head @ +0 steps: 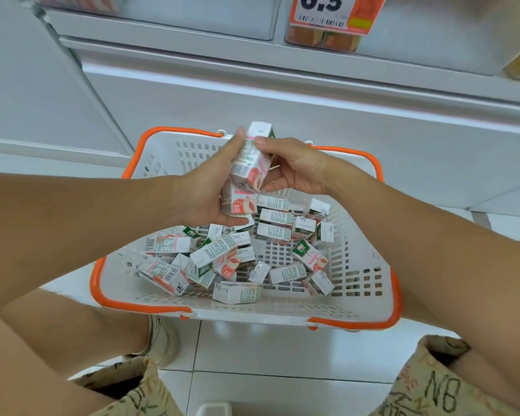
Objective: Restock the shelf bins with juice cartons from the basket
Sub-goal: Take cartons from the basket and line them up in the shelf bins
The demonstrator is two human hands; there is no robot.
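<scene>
The step in hand looks like gathering: both hands hover over the far side of the white, orange-rimmed basket (370, 283), where many juice cartons (222, 259) lie loose. The left hand (204, 196) holds a lower carton (239, 202) in a curled grip, its thumb up against the upper carton (251, 160). The right hand (294, 169) pinches that upper carton. Next, I judge, the stack must rise to the bin (321, 40) behind the orange price tag (333, 10), far right.
</scene>
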